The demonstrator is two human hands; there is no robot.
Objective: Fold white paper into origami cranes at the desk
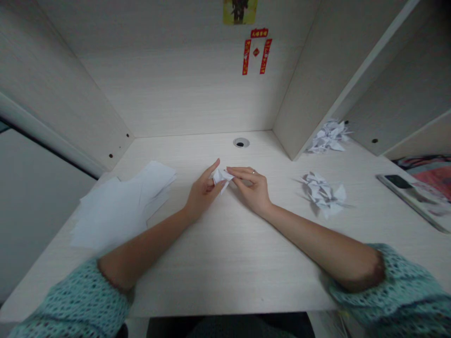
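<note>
A small, partly folded piece of white paper (pixel 221 177) sits at the middle of the pale wooden desk (pixel 225 263). My left hand (pixel 203 191) pinches its left side between thumb and fingers, with the forefinger raised over it. My right hand (pixel 252 188), with a ring on one finger, presses on the paper's right edge with closed fingertips. Both forearms reach in from the near edge, with teal patterned sleeves pushed up.
A loose stack of white paper sheets (pixel 120 206) lies at the left. Folded paper figures lie in a heap (pixel 322 192) to the right and another heap (pixel 329 136) in the side shelf. A phone (pixel 410 193) lies far right. A cable hole (pixel 241 142) is behind.
</note>
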